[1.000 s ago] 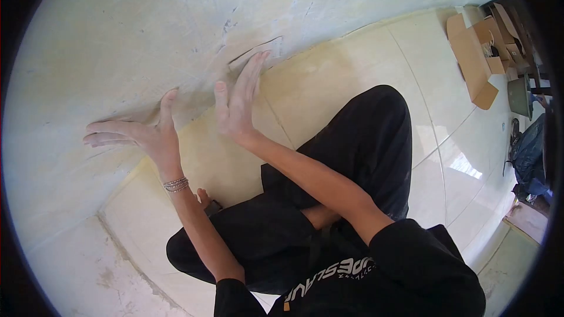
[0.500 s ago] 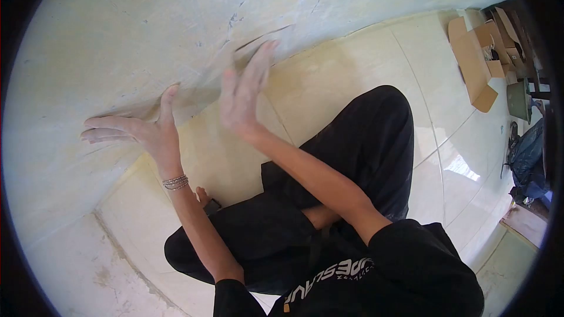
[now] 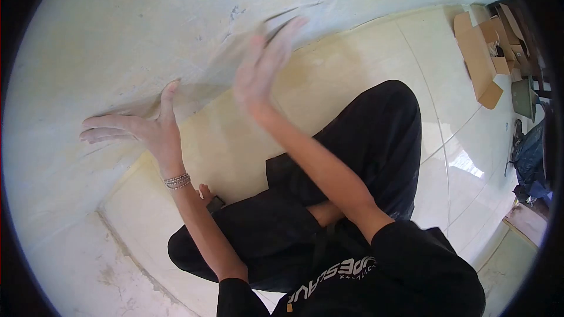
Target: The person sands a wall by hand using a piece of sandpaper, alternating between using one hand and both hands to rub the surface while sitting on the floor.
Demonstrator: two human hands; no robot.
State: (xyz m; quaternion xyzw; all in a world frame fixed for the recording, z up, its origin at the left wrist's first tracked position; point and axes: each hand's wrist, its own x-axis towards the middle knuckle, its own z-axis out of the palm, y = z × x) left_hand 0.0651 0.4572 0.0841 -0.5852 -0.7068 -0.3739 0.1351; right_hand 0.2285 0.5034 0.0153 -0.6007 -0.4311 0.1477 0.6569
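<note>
My left hand [image 3: 138, 129], coated in pale dust, rests against the lower part of the light-coloured wall [image 3: 153, 29]. Its fingers stretch left and the thumb points up, apart from them; a beaded bracelet [image 3: 177, 181] circles the wrist. My right hand [image 3: 264, 70], dusty too and smeared by motion, is at the wall's base with its fingers stretched toward the surface. A thin dark streak on the wall [image 3: 288, 13] lies just beyond the right fingertips. Nothing shows in either hand. Scuffs and small bluish marks dot the wall around them.
My folded legs in black trousers [image 3: 370, 135] rest on the cream tile floor [image 3: 329, 70]. At the far right stand an open cardboard box [image 3: 477, 67], a greenish container [image 3: 522, 98] and a dark plastic bag [image 3: 529, 152]. A rough seam [image 3: 126, 249] crosses the floor at lower left.
My right hand has moved up and to the right along the wall, and the dark streak beside its fingers has shifted with it. My left hand stays in place.
</note>
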